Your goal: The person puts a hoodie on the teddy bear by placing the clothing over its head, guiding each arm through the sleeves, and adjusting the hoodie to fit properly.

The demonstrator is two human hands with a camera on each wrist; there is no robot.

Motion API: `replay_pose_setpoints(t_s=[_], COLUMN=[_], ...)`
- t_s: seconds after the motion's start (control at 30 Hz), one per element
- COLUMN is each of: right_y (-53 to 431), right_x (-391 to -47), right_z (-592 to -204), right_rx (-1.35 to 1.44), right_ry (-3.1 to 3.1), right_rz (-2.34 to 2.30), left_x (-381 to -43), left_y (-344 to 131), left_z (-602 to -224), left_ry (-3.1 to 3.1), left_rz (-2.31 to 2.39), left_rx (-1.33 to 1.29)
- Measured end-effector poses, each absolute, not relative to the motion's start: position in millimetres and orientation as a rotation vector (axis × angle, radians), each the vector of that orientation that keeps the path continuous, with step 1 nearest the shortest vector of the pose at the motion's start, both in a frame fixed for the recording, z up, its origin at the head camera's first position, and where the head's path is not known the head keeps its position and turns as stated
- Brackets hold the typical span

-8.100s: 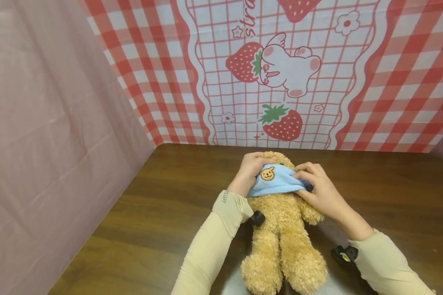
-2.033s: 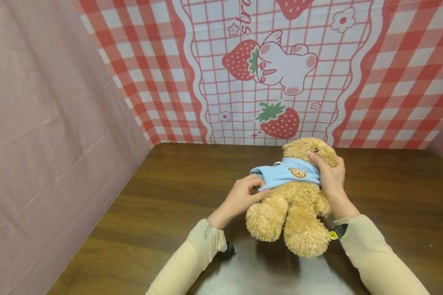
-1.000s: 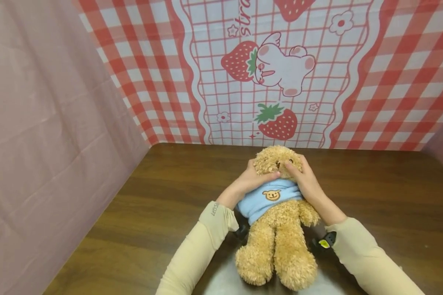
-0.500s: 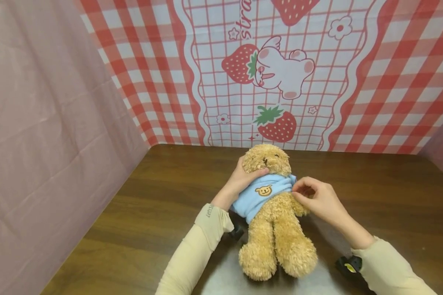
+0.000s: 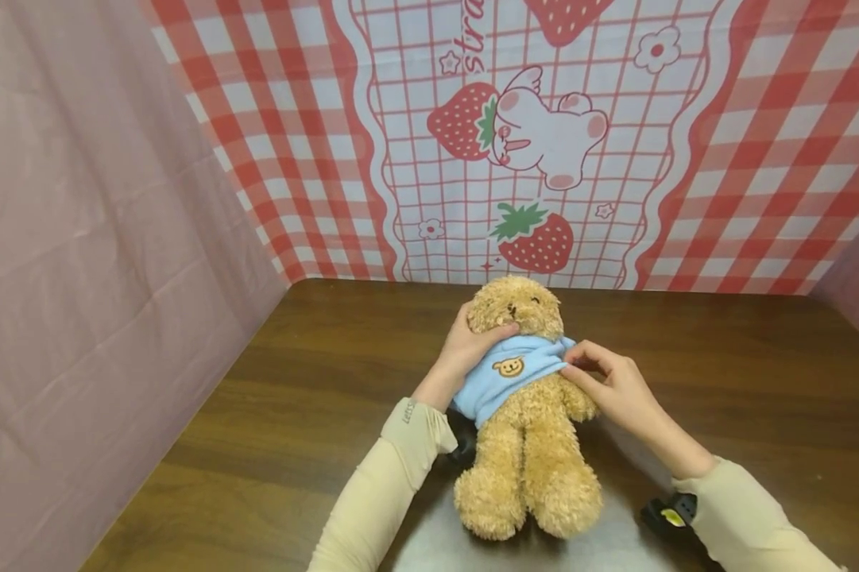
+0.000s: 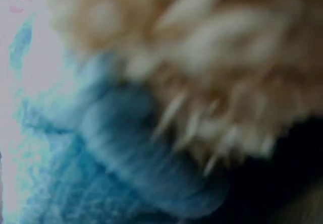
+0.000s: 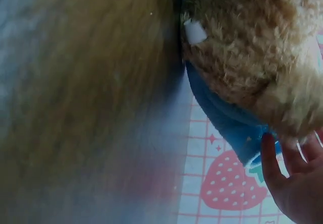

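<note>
A fuzzy tan teddy bear (image 5: 522,445) lies face up, feet toward me, wearing a blue shirt (image 5: 486,389) with a small bear-face patch. The shirt covers its chest, and the bear's arm on the right sticks out below the hem. My left hand (image 5: 463,345) grips the bear at the side of its head and neck, thumb under the muzzle. With thumb and fingertips my right hand (image 5: 615,385) pinches the shirt's edge at the right. Blurred blue cloth (image 6: 141,153) and fur fill the left wrist view. In the right wrist view, fingers (image 7: 272,163) touch the blue cloth.
The bear lies on a dark wooden table (image 5: 315,381). Behind the table hangs a red checked cloth (image 5: 307,159) with strawberry prints, and a pink curtain (image 5: 114,278) hangs at the left. A white tag (image 7: 195,31) shows on the bear's fur.
The shirt has moved from the bear's face down to its chest. Since one second ago my right hand has left the head and taken the shirt's right edge; my left hand keeps its hold.
</note>
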State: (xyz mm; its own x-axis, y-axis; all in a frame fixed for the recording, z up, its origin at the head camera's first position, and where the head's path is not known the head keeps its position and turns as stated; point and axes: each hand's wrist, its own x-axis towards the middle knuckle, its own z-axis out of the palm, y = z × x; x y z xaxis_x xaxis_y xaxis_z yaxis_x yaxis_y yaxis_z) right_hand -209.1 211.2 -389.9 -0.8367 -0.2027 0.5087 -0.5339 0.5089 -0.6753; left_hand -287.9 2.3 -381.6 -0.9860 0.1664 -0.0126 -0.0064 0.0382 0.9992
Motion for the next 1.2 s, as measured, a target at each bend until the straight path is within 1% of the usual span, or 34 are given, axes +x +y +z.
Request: replay_pose_setpoints(t_s=[0.13,0.3,0.37,0.43,0.53,0.7,0.8,0.93,1.03,1.13,1.2], right_y=[214.5,213.3,210.9,209.7,209.7,201.1,190.6,179.2,175.1,174.0,174.8], right_x=[-205.6,-192.7,-188.0,-185.2,-183.8,-194.1,-206.0,-218.9,-223.7,-225.4,-225.6], right_z=[-390.3,-388.6,-386.6,-384.5,-378.5,-366.1,-361.8,-360.0,-361.0,-362.5,-362.6], right_rx=[0.643,0.712,0.766,0.806,0.714,0.355,0.21,0.037,-0.077,-0.137,-0.162], right_ry=[-2.417,-2.462,-2.499,-2.546,-2.609,-2.681,-2.836,-3.055,-3.074,-3.045,-3.059], right_rz=[1.209,1.151,1.149,1.149,1.137,1.111,1.084,1.051,1.083,1.159,1.185], left_x=[-290.0,-296.4,-298.2,-298.6,-297.7,-291.7,-287.6,-285.5,-285.9,-282.5,-276.2], left_y=[0.8,-2.4,-3.8,-5.1,-6.3,-6.1,-3.5,1.0,-0.6,-9.7,-18.9], left_z=[-381.3,-377.0,-375.7,-374.8,-373.7,-367.8,-362.9,-357.8,-357.3,-362.3,-368.3], left_ry=[2.192,2.282,2.298,2.295,2.29,2.332,2.372,2.297,2.212,2.33,2.501], left_rz=[2.161,2.294,2.294,2.266,2.194,2.089,1.989,1.904,1.89,1.954,2.029], left_rx=[0.046,-0.139,-0.183,-0.168,-0.069,0.073,0.181,0.482,0.643,0.672,0.645])
